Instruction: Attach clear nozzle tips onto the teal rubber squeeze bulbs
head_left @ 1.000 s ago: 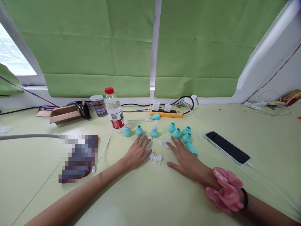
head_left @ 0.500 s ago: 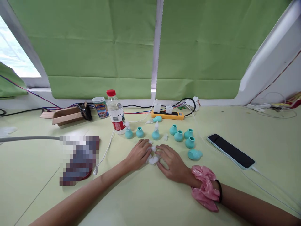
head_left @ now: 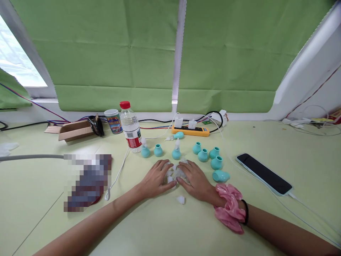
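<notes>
Translucent white pieces (head_left: 178, 173) are gathered in a small pile on the desk (head_left: 149, 227), framed by the left hand (head_left: 156, 179) and the right hand (head_left: 195, 182), both laid palm-down. The fingers of each are gently bent and held slightly apart, the thumbs turned inward until their tips nearly meet at the pile's near edge. The forearms are angled in from the lower corners, the right wrist circled by a pink scrunchie (head_left: 228, 208). One loose piece (head_left: 181, 199) is seen nearer the camera.
</notes>
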A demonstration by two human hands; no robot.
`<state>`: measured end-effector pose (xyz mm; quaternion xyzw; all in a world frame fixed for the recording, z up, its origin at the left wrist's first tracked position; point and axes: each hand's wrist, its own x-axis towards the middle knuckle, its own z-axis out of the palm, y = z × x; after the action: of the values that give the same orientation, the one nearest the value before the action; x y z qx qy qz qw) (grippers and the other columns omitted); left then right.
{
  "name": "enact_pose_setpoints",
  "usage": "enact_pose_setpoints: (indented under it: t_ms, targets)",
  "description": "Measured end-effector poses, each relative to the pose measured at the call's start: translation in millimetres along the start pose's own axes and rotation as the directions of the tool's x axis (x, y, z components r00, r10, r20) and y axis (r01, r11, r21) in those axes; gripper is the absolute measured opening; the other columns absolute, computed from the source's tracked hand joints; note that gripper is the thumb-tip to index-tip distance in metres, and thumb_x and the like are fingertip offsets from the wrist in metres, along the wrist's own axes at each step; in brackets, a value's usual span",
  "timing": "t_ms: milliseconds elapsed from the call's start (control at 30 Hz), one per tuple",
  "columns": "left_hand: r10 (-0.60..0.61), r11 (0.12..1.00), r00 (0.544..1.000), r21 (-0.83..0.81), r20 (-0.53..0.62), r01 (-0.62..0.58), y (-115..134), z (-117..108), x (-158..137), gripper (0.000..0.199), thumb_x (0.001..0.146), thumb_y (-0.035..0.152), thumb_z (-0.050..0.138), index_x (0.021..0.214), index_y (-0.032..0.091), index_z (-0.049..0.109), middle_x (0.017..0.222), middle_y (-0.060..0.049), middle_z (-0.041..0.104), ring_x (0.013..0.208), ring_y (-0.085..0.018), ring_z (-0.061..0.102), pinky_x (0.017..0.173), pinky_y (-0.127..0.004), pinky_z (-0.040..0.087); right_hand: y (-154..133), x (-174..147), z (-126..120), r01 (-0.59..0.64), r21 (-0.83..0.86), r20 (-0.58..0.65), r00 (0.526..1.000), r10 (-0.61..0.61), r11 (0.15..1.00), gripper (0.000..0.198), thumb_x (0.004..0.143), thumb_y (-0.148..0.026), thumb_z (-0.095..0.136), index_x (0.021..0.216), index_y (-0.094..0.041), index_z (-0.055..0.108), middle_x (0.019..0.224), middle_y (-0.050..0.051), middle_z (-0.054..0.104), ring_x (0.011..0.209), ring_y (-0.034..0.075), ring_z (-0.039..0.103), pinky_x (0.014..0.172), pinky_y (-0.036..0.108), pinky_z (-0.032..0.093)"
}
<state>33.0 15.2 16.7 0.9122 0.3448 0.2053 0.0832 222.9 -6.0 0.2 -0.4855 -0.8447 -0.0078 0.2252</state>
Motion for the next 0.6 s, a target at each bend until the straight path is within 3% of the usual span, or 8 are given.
enact_pose_setpoints:
  t_ms: [167, 333, 467, 600]
  targets:
    - [-0.071, 0.996, 0.995, 0.054, -0.063, 0.075, 2, 0, -2, 0.029, 0.078, 0.034, 0.042, 0.098, 0.015, 0.049, 0.099, -0.01, 0.049, 0.093, -0.022, 0.044, 0.08, -0.038, 0.039, -12, -2, -9, 0.111, 0.15, 0.002, 0.994, -0.112, 0.982, 0.048, 0.078, -0.031, 0.045, 0.121, -0.016, 0.034, 0.117, 0.011, 0.045, 0.109, 0.023, 0.038, 0.091, 0.04, 0.034]
    - [-0.046, 0.999, 0.997, -0.001, -0.068, 0.046, -1, 1, -2, 0.022, 0.08, 0.018, 0.034, 0.094, 0.016, 0.05, 0.101, -0.01, 0.05, 0.094, -0.019, 0.045, 0.079, -0.035, 0.041, -16, 1, -12, 0.24, 0.172, 0.083, 0.963, -0.257, 0.955, 0.068, 0.067, -0.047, 0.055, 0.123, -0.016, 0.032, 0.125, 0.012, 0.037, 0.111, 0.025, 0.035, 0.092, 0.042, 0.031]
    - [-0.027, 0.99, 0.997, -0.137, -0.071, 0.018, -7, 1, -2, 0.025, 0.08, 0.012, 0.031, 0.095, 0.017, 0.05, 0.103, -0.008, 0.051, 0.097, -0.016, 0.047, 0.082, -0.029, 0.041, -13, 3, -7, 0.197, 0.13, 0.086, 0.974, -0.209, 0.972, 0.049, 0.072, -0.041, 0.052, 0.115, -0.019, 0.043, 0.122, 0.009, 0.041, 0.108, 0.024, 0.038, 0.089, 0.042, 0.033]
    - [-0.045, 0.989, 0.981, -0.148, -0.188, 0.017, -12, 5, -1, 0.024, 0.076, 0.009, 0.033, 0.083, 0.017, 0.054, 0.095, -0.007, 0.053, 0.091, -0.015, 0.049, 0.076, -0.028, 0.043, -9, 2, -2, 0.156, 0.127, 0.034, 0.986, -0.162, 0.98, 0.03, 0.077, -0.029, 0.048, 0.105, -0.02, 0.051, 0.119, 0.007, 0.044, 0.106, 0.022, 0.04, 0.089, 0.039, 0.034]
